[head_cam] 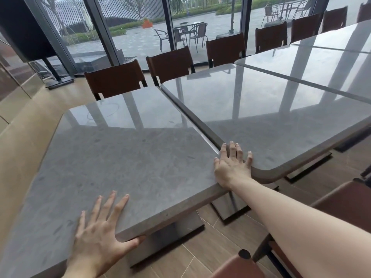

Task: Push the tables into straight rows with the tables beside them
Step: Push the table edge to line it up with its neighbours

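The left hand (100, 233) lies flat on the near table (124, 161), at about 7 o'clock in the view, fingers straight and spread across the grey top, thumb hooked down over the near edge. It pinches nothing; it rests on the slab.

The right hand (231, 165) sits at about 4 o'clock from centre, palm on the near table's right corner, fingers straight and reaching over the seam onto the second table (271, 109). Whether the palm bears on the corner or only touches it cannot be told from here. The fingers are open, a little splayed, and hold nothing.

The near table runs its long axis from about 7 o'clock up toward 1 o'clock, its far end toward a brown chair (114, 81). The second table touches it along the right side, but the two front edges are out of line: the second table's rounded corner juts nearer than the seam, just beside the right wrist. A third table (321, 65) continues the row toward 2 o'clock, with more chairs behind and a window (140, 27) beyond. Another chair (345, 199) stands at 4 o'clock on the tiled floor (200, 255).
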